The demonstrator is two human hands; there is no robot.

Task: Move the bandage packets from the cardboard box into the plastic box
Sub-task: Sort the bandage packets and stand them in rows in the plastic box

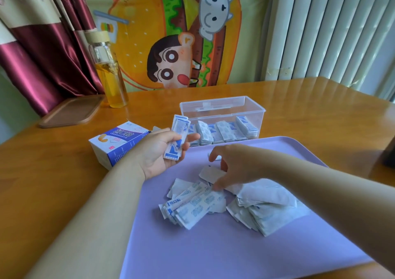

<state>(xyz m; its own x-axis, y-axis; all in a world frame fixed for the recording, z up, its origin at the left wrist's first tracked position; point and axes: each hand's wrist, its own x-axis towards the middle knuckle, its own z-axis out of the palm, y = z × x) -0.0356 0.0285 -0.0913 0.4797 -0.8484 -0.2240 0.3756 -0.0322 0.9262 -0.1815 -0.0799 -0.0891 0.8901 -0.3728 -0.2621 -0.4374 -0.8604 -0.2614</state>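
Nearest me, the smooth lilac tray (213,257) carries the loose bandage packets (192,206) in two ragged heaps. They are thin, flat paper sleeves, white with blue print, fanned at odd angles and likely slippery against one another.

The right hand (233,165) arches over the left heap, fingers curved down and thumb touching a packet. The hand is blurred, so I cannot tell whether it has one pinched. I'd say it is best to nip a few by a short end and lift them flat rather than rake the heap, since paper this light slides and scatters.

Just beyond, the left hand (158,152) is raised palm-up, thumb and fingers pinching a held stack (179,137) upright. Squaring its edges before adding more should help it drop in neatly.

Left of that hand sits the cardboard box (117,144), blue and white, flap open, on the glossy wooden counter (53,171). Past the tray's far edge is the plastic box (222,105), clear, rigid and open-topped, with packets stood on edge in rows inside. New ones should go in the same way, into a gap.

Far left are a glass bottle (111,75) of amber liquid and a wooden board (70,112).
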